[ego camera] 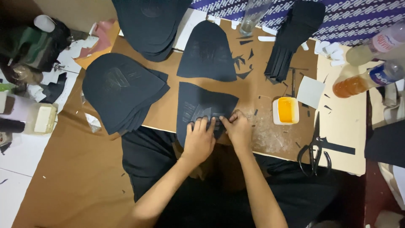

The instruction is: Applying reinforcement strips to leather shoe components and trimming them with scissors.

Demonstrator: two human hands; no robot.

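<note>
Now, piece in hand: a flat black dome-shaped cut panel of thin sheet material (202, 112) lies at the near edge of the brown cardboard work board (261, 90), its lower end overhanging toward the lap.
Left hand: the left hand (198, 141) lies flat, fingers spread, pressing on the panel's lower part; it grips nothing.
Right hand: the right hand (238, 128) has fingertips pinched together on the same spot, touching the left; I cannot tell whether a small bit is caught between them.
Glue risk: a small white square tub of yellow paste (286, 110) sits open just right of the right hand; a sideways elbow swing could tip it, I judge.
Slip risk: uneven pressure could skew the panel off the edge.
Scissors: black-handled scissors (314, 147) rest near the board's near right corner, blades pointing away.
Stacks: a pile of matching black panels (122, 90) sits toward the left edge, apart.
</note>
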